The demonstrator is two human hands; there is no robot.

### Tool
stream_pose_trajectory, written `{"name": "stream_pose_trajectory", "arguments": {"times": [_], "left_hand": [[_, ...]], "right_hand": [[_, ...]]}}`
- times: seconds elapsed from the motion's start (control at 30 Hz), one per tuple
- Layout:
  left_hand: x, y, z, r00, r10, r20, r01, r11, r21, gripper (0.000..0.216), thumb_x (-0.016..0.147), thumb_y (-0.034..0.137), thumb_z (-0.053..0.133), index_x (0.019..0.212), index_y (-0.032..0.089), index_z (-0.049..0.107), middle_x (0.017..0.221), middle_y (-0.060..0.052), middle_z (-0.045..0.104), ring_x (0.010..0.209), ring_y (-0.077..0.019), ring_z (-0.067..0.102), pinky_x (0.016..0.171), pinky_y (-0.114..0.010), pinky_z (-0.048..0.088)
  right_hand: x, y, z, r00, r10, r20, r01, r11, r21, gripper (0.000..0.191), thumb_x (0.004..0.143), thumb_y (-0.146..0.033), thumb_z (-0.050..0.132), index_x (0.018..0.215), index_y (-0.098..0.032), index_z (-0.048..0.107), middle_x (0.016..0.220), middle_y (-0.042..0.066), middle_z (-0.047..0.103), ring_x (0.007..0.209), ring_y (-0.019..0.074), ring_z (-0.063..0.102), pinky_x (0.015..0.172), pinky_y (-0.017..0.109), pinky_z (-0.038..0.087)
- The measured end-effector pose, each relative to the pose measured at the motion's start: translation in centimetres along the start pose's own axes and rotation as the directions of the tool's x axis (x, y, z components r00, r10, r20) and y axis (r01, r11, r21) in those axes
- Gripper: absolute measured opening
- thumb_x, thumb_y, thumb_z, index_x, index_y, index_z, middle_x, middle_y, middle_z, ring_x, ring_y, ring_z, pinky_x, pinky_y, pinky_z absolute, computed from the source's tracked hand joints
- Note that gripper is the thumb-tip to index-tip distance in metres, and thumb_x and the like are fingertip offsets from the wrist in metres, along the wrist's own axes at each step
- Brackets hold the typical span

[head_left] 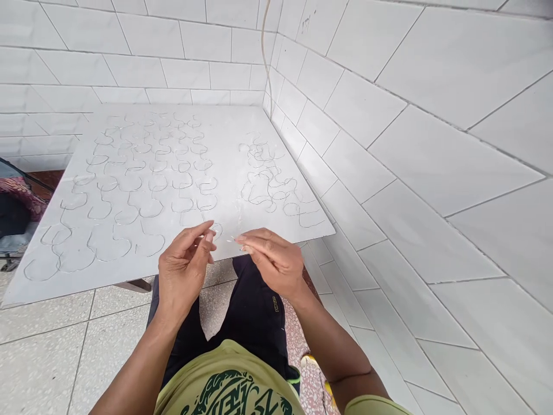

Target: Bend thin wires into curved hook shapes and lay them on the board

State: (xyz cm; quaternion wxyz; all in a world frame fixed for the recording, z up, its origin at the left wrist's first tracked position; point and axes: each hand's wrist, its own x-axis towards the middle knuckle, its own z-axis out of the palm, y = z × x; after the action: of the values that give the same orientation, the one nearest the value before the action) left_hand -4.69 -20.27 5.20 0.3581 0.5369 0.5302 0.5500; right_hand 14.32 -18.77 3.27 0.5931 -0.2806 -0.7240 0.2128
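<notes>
Head view: above a white tabletop (231,190), the left hand (184,259) is hovering, loosely curled, the right hand (279,259) holding its fingertips together; whether either is gripping anything, I cannot tell. Thin grey strands (80,271) are curving in rows at left, tangling at right.

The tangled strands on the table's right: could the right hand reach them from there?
Probably yes: the right hand hovers by the near edge of the table, just short of the tangled strands, and nothing visible blocks the way.
</notes>
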Motion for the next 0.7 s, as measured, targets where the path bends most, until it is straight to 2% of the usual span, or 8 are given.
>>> {"name": "stream_pose_trajectory", "arguments": {"times": [0.1,0.17,0.23,0.33,0.43,0.57,0.7], "left_hand": [[-0.4,0.5,0.6,0.993,-0.101,0.064,0.116,0.943,-0.312,0.043,0.098,0.035,0.066,0.140,0.027,0.065,0.131,-0.011,0.071,0.100,-0.0241,0.071,0.075,-0.037,0.059],[-0.8,0.3,0.9,0.978,-0.184,0.102,0.211,0.856,-0.471,0.041,0.098,0.036,0.064,0.137,0.024,0.065,0.137,-0.014,0.069,0.109,-0.0279,0.069,0.077,-0.039,0.060],[-1.1,-0.1,1.2,0.951,-0.273,0.147,0.308,0.776,-0.550,0.040,0.099,0.044,0.061,0.129,0.019,0.069,0.136,-0.017,0.069,0.110,-0.0285,0.068,0.077,-0.038,0.058],[-1.2,-1.0,1.3,0.907,-0.368,0.205,0.418,0.718,-0.556,0.042,0.096,0.049,0.066,0.117,0.014,0.076,0.126,-0.018,0.072,0.105,-0.0249,0.067,0.077,-0.032,0.054],[-0.9,-1.7,1.3,0.882,-0.418,0.217,0.466,0.703,-0.538,0.034,0.086,0.040,0.081,0.108,0.015,0.082,0.108,-0.012,0.075,0.096,-0.0184,0.064,0.081,-0.028,0.050],[-0.7,-2.5,1.7,0.885,-0.417,0.205,0.458,0.708,-0.538,0.032,0.081,0.037,0.087,0.107,0.018,0.084,0.087,-0.003,0.069,0.083,-0.0123,0.057,0.084,-0.025,0.047],[-0.8,-3.3,2.3,0.898,-0.407,0.165,0.429,0.733,-0.527,0.028,0.080,0.037,0.087,0.101,0.019,0.085,0.073,0.000,0.061,0.074,-0.0119,0.051,0.077,-0.026,0.046]], "right_hand": [[-0.7,0.7,0.5,0.970,-0.231,0.068,0.240,0.950,-0.197,0.040,0.096,-0.002,0.063,0.132,-0.020,0.070,0.114,0.012,0.078,0.108,0.0234,0.074,0.088,0.042,0.068],[-1.4,1.6,0.8,0.941,-0.308,0.140,0.336,0.892,-0.301,0.044,0.094,-0.001,0.065,0.136,-0.015,0.066,0.115,0.015,0.077,0.114,0.0261,0.073,0.094,0.045,0.067],[-2.0,2.2,1.0,0.915,-0.337,0.223,0.400,0.836,-0.375,0.044,0.094,-0.002,0.066,0.137,-0.011,0.064,0.115,0.017,0.076,0.119,0.0282,0.071,0.097,0.047,0.067],[-2.6,2.5,1.2,0.887,-0.333,0.320,0.449,0.785,-0.427,0.037,0.097,-0.006,0.064,0.134,-0.011,0.064,0.117,0.016,0.076,0.124,0.0287,0.068,0.101,0.048,0.066],[-2.9,2.5,1.3,0.863,-0.323,0.390,0.480,0.766,-0.428,0.032,0.099,-0.007,0.061,0.131,-0.009,0.066,0.119,0.017,0.075,0.127,0.0287,0.066,0.104,0.047,0.064],[-3.5,2.6,1.5,0.825,-0.314,0.471,0.511,0.770,-0.382,0.032,0.098,-0.006,0.060,0.130,-0.004,0.066,0.124,0.021,0.073,0.130,0.0303,0.064,0.110,0.046,0.061],[-4.2,2.8,1.8,0.814,-0.283,0.508,0.489,0.805,-0.336,0.032,0.100,-0.007,0.057,0.130,-0.011,0.068,0.126,0.018,0.073,0.133,0.0290,0.062,0.111,0.047,0.060]]}}
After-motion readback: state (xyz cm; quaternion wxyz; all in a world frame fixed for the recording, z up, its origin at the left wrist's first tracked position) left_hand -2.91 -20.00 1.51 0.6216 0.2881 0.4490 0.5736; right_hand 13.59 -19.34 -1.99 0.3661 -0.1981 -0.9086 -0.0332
